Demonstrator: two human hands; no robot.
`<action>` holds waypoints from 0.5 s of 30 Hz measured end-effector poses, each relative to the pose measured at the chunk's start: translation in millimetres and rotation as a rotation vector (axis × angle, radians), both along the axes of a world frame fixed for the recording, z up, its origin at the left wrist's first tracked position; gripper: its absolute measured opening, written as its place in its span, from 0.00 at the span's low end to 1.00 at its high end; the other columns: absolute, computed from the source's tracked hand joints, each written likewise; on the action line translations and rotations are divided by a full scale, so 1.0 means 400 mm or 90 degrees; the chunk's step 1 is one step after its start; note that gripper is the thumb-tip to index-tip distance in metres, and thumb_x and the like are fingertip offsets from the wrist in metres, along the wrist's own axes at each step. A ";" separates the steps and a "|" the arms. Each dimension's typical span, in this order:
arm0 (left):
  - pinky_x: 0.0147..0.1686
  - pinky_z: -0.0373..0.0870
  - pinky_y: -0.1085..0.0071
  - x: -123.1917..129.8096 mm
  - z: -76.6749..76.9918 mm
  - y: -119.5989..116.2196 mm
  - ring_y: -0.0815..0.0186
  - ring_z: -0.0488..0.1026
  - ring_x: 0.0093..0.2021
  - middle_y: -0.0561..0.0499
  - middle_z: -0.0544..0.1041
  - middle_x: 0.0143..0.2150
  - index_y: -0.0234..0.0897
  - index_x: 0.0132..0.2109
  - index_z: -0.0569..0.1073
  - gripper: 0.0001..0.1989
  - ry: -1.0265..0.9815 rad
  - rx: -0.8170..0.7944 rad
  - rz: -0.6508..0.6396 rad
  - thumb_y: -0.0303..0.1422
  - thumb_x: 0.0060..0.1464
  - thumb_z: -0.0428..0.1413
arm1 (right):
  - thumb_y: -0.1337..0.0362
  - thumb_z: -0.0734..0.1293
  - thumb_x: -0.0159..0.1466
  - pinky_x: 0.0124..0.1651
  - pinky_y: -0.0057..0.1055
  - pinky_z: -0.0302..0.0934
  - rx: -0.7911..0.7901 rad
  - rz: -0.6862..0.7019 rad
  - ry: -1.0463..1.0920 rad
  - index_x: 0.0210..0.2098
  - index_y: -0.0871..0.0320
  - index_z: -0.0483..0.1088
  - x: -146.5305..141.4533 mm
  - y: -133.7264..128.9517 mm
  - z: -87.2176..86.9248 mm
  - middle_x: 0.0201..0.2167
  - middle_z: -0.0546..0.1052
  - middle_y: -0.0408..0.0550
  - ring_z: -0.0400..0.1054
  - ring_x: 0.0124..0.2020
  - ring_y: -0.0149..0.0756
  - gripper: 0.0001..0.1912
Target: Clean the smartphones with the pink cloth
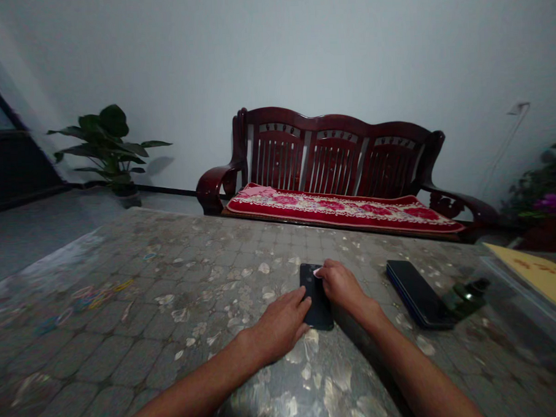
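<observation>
A dark phone (318,305) lies flat on the patterned tablecloth (234,253), between my two hands. My left hand (283,322) rests at the phone's left edge, its fingers spread and touching the side. My right hand (341,282) is closed over the phone's upper right part, pinching a small white piece (316,272) against the surface. The thumb and fingertips of the right hand partly cover that white piece, so its full shape is hidden.
To the right lie another dark phone or stack (417,291), a green bottle (466,298) and a clear box (517,302) with yellow paper. Colourful bands (95,298) lie at the left. Behind the table stands a wooden bench (335,163).
</observation>
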State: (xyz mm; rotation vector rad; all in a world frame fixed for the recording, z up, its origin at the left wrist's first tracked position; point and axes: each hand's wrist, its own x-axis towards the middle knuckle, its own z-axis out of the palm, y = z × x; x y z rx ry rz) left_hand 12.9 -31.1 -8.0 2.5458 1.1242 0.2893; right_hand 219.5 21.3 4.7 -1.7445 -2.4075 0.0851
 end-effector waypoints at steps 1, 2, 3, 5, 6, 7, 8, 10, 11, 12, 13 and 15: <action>0.65 0.62 0.53 0.000 0.001 0.000 0.47 0.64 0.67 0.34 0.64 0.69 0.33 0.63 0.68 0.25 0.009 0.001 -0.001 0.30 0.59 0.58 | 0.76 0.59 0.64 0.45 0.29 0.58 -0.003 0.002 0.003 0.43 0.60 0.80 0.000 -0.003 0.000 0.39 0.77 0.54 0.69 0.44 0.40 0.19; 0.65 0.62 0.53 0.001 0.002 -0.001 0.46 0.64 0.67 0.33 0.64 0.69 0.32 0.63 0.68 0.25 0.020 0.003 -0.002 0.30 0.59 0.58 | 0.76 0.59 0.65 0.46 0.28 0.58 -0.005 -0.001 0.007 0.45 0.60 0.79 -0.001 -0.003 -0.001 0.40 0.76 0.54 0.69 0.45 0.40 0.19; 0.66 0.62 0.53 0.002 0.004 -0.001 0.46 0.64 0.67 0.33 0.64 0.69 0.32 0.63 0.68 0.25 0.030 0.005 -0.003 0.30 0.59 0.58 | 0.75 0.59 0.65 0.47 0.28 0.58 -0.003 -0.007 0.010 0.46 0.59 0.79 -0.002 -0.001 -0.002 0.41 0.76 0.54 0.69 0.46 0.40 0.19; 0.66 0.62 0.54 0.004 0.007 -0.002 0.46 0.63 0.67 0.32 0.64 0.69 0.31 0.63 0.68 0.25 0.040 0.010 -0.005 0.30 0.59 0.58 | 0.75 0.58 0.66 0.48 0.28 0.58 0.003 -0.022 0.015 0.49 0.59 0.78 -0.005 0.009 -0.003 0.43 0.76 0.54 0.68 0.47 0.40 0.20; 0.66 0.62 0.54 0.005 0.008 -0.002 0.46 0.63 0.67 0.32 0.63 0.69 0.32 0.63 0.67 0.25 0.042 0.011 -0.005 0.30 0.59 0.58 | 0.74 0.58 0.67 0.48 0.28 0.57 0.006 -0.027 0.016 0.50 0.59 0.78 -0.006 0.013 -0.003 0.43 0.76 0.55 0.68 0.48 0.40 0.20; 0.66 0.62 0.53 0.005 0.008 -0.002 0.46 0.63 0.67 0.32 0.63 0.69 0.32 0.63 0.67 0.25 0.043 0.012 -0.005 0.30 0.59 0.58 | 0.74 0.57 0.67 0.49 0.28 0.57 0.009 -0.030 0.014 0.50 0.59 0.78 -0.007 0.017 -0.003 0.44 0.76 0.55 0.68 0.48 0.40 0.20; 0.66 0.62 0.53 0.005 0.008 -0.002 0.46 0.64 0.67 0.33 0.63 0.69 0.32 0.63 0.67 0.25 0.043 0.011 -0.005 0.30 0.59 0.58 | 0.74 0.57 0.67 0.49 0.29 0.57 0.008 -0.029 0.010 0.49 0.59 0.78 -0.009 0.019 -0.001 0.43 0.76 0.55 0.68 0.48 0.41 0.20; 0.65 0.62 0.53 0.005 0.005 -0.002 0.46 0.64 0.67 0.33 0.63 0.69 0.33 0.63 0.67 0.25 0.038 0.009 -0.004 0.30 0.59 0.58 | 0.74 0.57 0.67 0.47 0.29 0.57 -0.004 -0.020 -0.004 0.46 0.60 0.79 -0.011 0.017 0.002 0.42 0.76 0.55 0.69 0.46 0.41 0.19; 0.65 0.62 0.53 0.005 0.003 -0.001 0.46 0.64 0.67 0.33 0.64 0.69 0.33 0.63 0.68 0.25 0.034 0.007 -0.003 0.30 0.59 0.58 | 0.74 0.58 0.67 0.47 0.29 0.57 -0.010 -0.011 -0.010 0.45 0.60 0.79 -0.013 0.014 0.003 0.41 0.76 0.55 0.69 0.45 0.41 0.19; 0.65 0.62 0.52 0.005 0.000 -0.001 0.46 0.64 0.66 0.34 0.64 0.68 0.33 0.63 0.68 0.25 0.028 0.006 -0.002 0.30 0.59 0.58 | 0.74 0.58 0.67 0.46 0.30 0.57 -0.016 -0.002 -0.013 0.44 0.59 0.79 -0.014 0.011 0.005 0.40 0.76 0.55 0.69 0.45 0.41 0.18; 0.65 0.63 0.52 0.005 -0.002 0.000 0.46 0.65 0.66 0.33 0.64 0.68 0.33 0.62 0.68 0.25 0.022 0.006 -0.001 0.30 0.59 0.58 | 0.74 0.58 0.66 0.46 0.30 0.57 -0.020 0.007 -0.013 0.43 0.59 0.79 -0.016 0.008 0.007 0.40 0.76 0.54 0.69 0.45 0.41 0.18; 0.65 0.63 0.51 0.005 -0.007 0.001 0.45 0.65 0.66 0.33 0.64 0.68 0.33 0.62 0.68 0.25 0.013 0.006 -0.002 0.30 0.59 0.59 | 0.75 0.58 0.66 0.46 0.29 0.57 -0.018 0.016 -0.009 0.45 0.59 0.79 -0.021 0.006 0.008 0.41 0.76 0.54 0.69 0.46 0.40 0.18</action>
